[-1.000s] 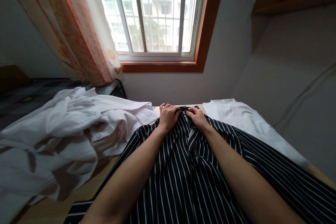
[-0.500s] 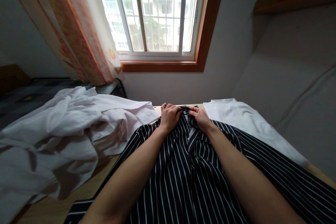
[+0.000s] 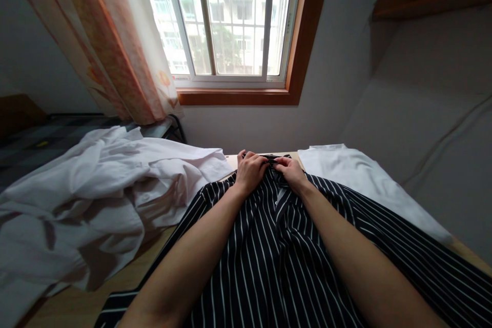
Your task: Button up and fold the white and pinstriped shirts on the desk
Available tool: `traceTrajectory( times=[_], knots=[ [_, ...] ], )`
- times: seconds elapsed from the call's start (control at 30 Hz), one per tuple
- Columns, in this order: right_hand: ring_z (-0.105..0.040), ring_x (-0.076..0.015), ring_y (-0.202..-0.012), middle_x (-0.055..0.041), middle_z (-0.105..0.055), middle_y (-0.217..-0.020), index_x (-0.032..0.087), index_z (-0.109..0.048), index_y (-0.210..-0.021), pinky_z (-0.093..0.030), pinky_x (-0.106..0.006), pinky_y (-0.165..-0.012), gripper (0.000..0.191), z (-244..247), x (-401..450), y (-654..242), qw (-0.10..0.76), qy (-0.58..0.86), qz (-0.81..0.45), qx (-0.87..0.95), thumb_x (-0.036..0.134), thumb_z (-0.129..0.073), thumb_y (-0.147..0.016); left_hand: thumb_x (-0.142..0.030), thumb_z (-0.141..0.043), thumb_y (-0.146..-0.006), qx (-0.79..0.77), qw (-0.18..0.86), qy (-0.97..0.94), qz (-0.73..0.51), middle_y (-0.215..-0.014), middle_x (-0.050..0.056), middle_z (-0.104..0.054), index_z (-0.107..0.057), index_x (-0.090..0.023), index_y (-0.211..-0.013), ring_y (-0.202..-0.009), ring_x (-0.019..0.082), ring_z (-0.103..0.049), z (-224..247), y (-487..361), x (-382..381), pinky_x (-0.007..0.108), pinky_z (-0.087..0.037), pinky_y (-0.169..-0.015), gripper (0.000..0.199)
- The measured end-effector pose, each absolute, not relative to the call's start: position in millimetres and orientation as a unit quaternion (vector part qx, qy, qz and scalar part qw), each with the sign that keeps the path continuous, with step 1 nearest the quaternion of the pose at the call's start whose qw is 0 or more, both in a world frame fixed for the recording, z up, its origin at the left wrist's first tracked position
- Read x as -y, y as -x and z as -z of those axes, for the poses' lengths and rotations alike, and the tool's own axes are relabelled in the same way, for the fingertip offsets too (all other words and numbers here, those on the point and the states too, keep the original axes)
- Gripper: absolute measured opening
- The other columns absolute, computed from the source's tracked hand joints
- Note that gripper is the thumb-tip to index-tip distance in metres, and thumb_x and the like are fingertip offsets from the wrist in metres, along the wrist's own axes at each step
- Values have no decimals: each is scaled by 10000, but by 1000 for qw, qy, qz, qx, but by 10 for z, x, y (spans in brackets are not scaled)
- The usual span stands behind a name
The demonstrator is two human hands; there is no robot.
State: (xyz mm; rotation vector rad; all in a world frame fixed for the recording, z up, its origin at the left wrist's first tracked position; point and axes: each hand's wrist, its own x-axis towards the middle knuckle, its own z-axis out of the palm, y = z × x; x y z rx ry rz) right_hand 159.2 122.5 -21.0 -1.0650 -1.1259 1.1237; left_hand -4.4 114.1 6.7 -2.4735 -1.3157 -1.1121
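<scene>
A black shirt with thin white stripes (image 3: 265, 256) lies spread on the wooden table, its collar at the far end and its sleeves out to both sides. At the collar, my left hand (image 3: 250, 170) pinches the left edge of the front opening. My right hand (image 3: 292, 173) grips the other collar edge, fingertips nearly meeting those of the left. Below the hands the front falls slightly apart, and a small white button shows there. What sits exactly between the fingertips is too small to make out.
Rumpled white clothing (image 3: 111, 189) is heaped on the left of the table (image 3: 154, 261). A folded white garment (image 3: 357, 174) lies at the right, by the wall. Beyond the table are a window (image 3: 234, 20), a curtain (image 3: 111, 41) and a dark checked bed (image 3: 57, 133).
My hands have drawn slightly closer together at the collar, the right one shifting a little to the left. The gap at the neck has narrowed.
</scene>
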Motion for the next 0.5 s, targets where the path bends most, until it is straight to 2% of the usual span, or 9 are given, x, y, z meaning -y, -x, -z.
traceTrajectory(
  times=[0.13, 0.37, 0.5],
  knots=[
    [-598, -155, -674, -9, -688, -693, 173, -707, -724, -476, -304, -718, 160, 208, -1248, -1575, 578, 465, -466, 483, 240, -671, -583, -284, -595, -903, 430, 68, 820, 371, -899, 16, -738, -715, -235, -893, -935, 224, -601, -69, 40, -1142, 498, -280, -1062, 130],
    [-636, -178, -796, -39, -736, -828, 181, -748, -809, -483, -318, -799, 240, 156, -1180, -1537, 575, 462, -453, 501, 242, -672, -590, -264, -600, -897, 417, 94, 829, 360, -862, 18, -731, -720, -238, -893, -923, 224, -597, -90, 48, -1126, 521, -251, -1080, 123],
    [-608, -154, -682, -21, -716, -719, 167, -762, -829, -485, -306, -725, 272, 129, -1156, -1557, 559, 475, -451, 508, 222, -656, -585, -257, -588, -904, 412, 124, 835, 343, -836, 29, -725, -724, -232, -887, -924, 233, -589, -101, 57, -1130, 533, -248, -1075, 139]
  ],
)
